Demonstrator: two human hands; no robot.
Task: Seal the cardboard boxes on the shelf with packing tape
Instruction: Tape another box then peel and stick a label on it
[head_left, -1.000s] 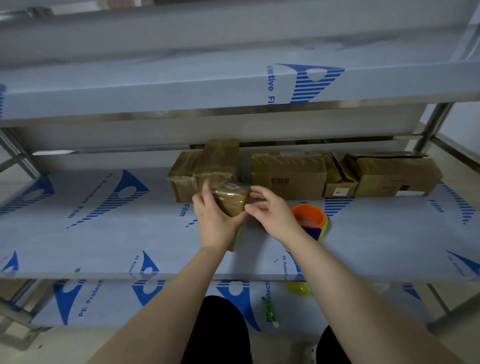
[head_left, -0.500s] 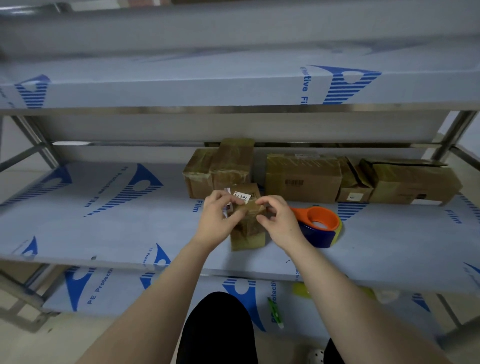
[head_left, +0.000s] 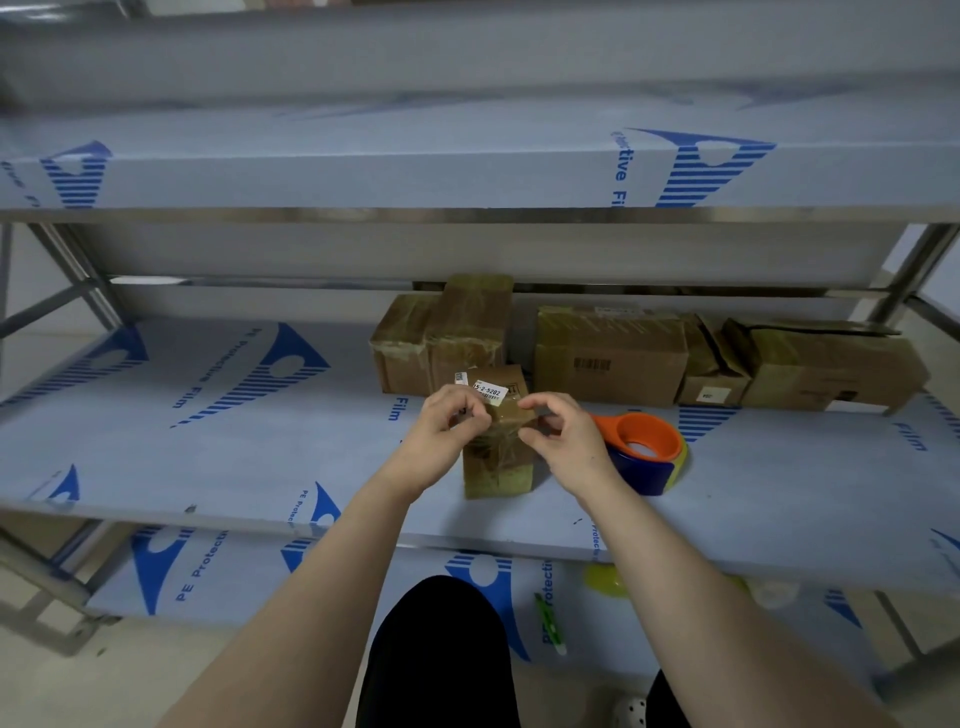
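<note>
A small tape-wrapped cardboard box (head_left: 497, 457) stands upright on the middle shelf (head_left: 208, 467), a white label on its top flap. My left hand (head_left: 451, 425) pinches the box's upper left edge with curled fingers. My right hand (head_left: 558, 434) pinches the upper right edge. An orange and blue tape dispenser (head_left: 644, 449) with yellowish tape lies on the shelf just right of my right hand. Behind the small box stand two taped boxes (head_left: 447, 332).
Further taped boxes (head_left: 610, 353) (head_left: 826, 366) line the back right of the shelf, one small box (head_left: 711, 374) with loose flaps. The upper shelf's edge (head_left: 467, 171) overhangs. A green pen-like tool (head_left: 550, 623) and a yellow roll (head_left: 605, 579) lie on the lower shelf.
The small box was turned from lying in both hands to standing upright on the shelf. My fingers moved to its top edges. The view shifted left.
</note>
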